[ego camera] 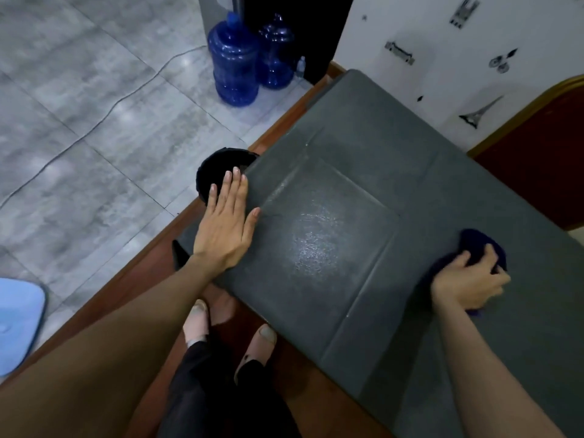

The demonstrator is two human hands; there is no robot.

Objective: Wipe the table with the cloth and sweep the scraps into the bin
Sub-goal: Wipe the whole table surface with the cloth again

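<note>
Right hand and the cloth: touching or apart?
Touching. The head view shows the right hand with fingers curled over the dark blue cloth, bunching it against the grey table; no gap between them.

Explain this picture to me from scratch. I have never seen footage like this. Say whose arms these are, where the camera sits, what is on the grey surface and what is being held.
There is no machine here. A person wears one wide-angle camera on the head, looking down, so the two arms are their own. The left hand lies flat with straight fingers at the edge of the grey table, its fingertips reaching over a black bin that stands on the floor just below. The right hand grips a dark blue cloth pressed on the table. A shiny patch in the middle looks damp. I see no scraps on the table. Two blue water jugs stand on the floor beyond.
</note>
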